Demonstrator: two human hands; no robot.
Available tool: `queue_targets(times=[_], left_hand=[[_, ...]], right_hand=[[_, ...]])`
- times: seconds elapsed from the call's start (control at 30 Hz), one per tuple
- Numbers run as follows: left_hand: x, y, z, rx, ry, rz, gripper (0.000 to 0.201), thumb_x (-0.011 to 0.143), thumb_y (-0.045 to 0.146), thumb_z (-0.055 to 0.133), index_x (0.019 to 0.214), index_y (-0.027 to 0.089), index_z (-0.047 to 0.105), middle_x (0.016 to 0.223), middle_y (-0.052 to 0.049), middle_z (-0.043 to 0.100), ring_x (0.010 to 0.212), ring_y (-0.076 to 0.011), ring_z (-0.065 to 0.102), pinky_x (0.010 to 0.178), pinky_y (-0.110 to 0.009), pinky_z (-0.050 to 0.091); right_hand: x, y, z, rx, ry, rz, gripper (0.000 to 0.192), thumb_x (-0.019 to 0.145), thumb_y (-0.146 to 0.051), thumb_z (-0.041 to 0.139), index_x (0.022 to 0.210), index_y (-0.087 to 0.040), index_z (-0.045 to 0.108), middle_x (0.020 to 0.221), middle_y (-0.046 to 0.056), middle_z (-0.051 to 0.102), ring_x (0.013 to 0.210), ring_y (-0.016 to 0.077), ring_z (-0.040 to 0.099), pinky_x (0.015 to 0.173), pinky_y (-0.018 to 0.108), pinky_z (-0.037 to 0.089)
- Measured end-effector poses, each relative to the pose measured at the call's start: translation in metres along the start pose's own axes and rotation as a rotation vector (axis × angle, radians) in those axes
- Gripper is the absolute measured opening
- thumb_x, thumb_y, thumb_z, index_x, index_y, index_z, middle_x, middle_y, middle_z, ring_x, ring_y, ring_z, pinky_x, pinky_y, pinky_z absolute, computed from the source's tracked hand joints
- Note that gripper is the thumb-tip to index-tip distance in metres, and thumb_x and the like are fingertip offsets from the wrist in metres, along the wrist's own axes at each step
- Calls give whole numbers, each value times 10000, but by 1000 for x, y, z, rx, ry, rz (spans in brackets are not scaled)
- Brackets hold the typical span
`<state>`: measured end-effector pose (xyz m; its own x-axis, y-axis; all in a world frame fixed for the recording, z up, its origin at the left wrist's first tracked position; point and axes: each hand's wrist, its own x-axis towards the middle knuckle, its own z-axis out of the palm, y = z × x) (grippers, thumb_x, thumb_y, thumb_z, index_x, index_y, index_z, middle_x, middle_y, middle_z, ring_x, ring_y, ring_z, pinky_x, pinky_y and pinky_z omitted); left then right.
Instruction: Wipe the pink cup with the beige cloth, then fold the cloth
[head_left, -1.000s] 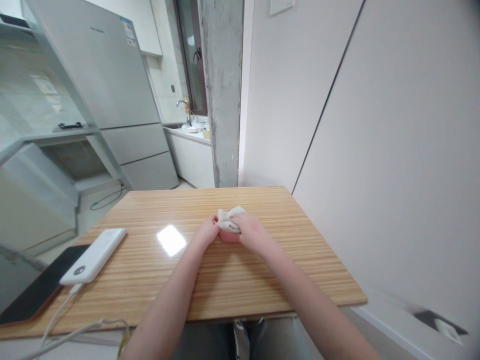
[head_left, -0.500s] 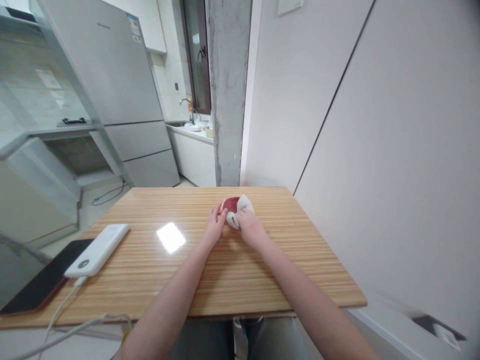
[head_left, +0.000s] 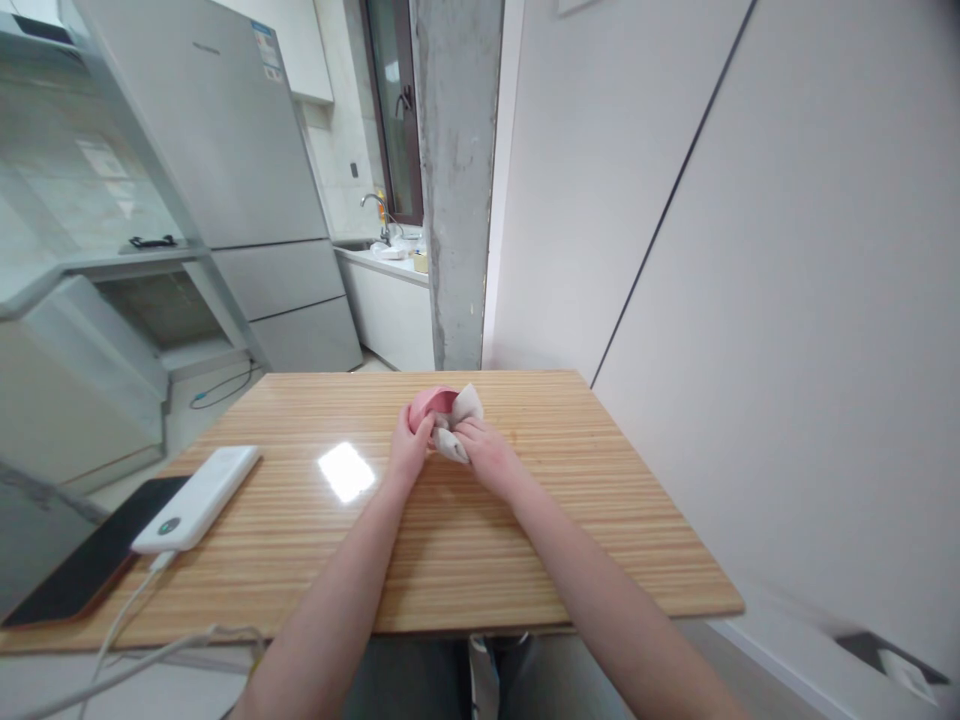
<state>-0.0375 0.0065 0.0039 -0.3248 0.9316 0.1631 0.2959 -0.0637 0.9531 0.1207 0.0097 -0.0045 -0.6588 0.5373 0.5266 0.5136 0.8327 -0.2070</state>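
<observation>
Near the far edge of the wooden table (head_left: 465, 560), a pink bowl (head_left: 427, 402) is tilted on its side, its opening turned toward the right. My left hand (head_left: 410, 440) grips the bowl's left side, thumb at the near rim. In my right hand (head_left: 484, 450) is a bunched white cloth (head_left: 468, 402), pressed against the bowl's opening. One end of the cloth sticks up above my fingers, and another fold hangs below them. The fingertips of my right hand are partly hidden by the cloth.
At the table's left lie a white power bank (head_left: 199, 500) with a cable (head_left: 124, 610) plugged in and a dark flat tablet-like slab (head_left: 90, 550). A white panelled wall (head_left: 787, 300) rises on the right. Beyond the table stand a fridge (head_left: 217, 150) and a sink counter (head_left: 390, 300).
The bowl has tipped from facing up toward me to lying more on its side, showing its outer wall. Both hands and the cloth have shifted slightly left.
</observation>
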Motion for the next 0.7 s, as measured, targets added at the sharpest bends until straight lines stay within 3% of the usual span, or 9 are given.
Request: queue_targets(times=[0.17,0.3,0.4,0.5,0.6,0.7], left_hand=[[-2,3,-1,-52,-10,12,376,728,406,569,1002,152,526,944,-79,625,839,-201,617,688,-291,510],[-19,4,22,-226,58,105,678,688,385,660,1256,171,358,1134,-111,576,995,-203,588,833,-316,484],[-25,5,28,-236,98,117,676,739,380,624,1303,183,307,1149,-113,570,1004,-195,586,873,-335,466],[-20,3,15,-156,154,171,534,793,353,549,1263,171,373,1112,-103,586,994,-197,586,886,-346,458],[-12,1,-3,-1,104,276,475,787,291,537,1236,182,426,1096,-86,598,994,-212,584,894,-366,450],[-11,1,-7,76,42,286,507,767,256,552,1256,198,432,1109,-79,600,995,-221,585,900,-378,445]], right_hand=[[1,-5,4,-95,-15,96,156,866,-151,484,971,-169,597,974,83,603,981,204,477,839,332,420],[1,-6,17,-50,49,222,196,887,-150,438,980,-164,610,983,86,606,996,199,470,852,314,428],[0,-6,23,35,77,174,228,871,-115,438,1026,-147,602,976,81,608,997,188,472,854,291,429],[1,-6,20,33,44,80,205,850,-110,474,996,-152,611,975,74,611,1013,188,474,863,295,424],[1,-6,12,-66,-8,25,182,879,-159,473,1000,-178,607,1016,70,614,1020,190,485,871,330,414],[2,-8,11,-168,-28,96,169,898,-205,458,979,-185,605,1018,76,616,1025,206,490,885,374,401]])
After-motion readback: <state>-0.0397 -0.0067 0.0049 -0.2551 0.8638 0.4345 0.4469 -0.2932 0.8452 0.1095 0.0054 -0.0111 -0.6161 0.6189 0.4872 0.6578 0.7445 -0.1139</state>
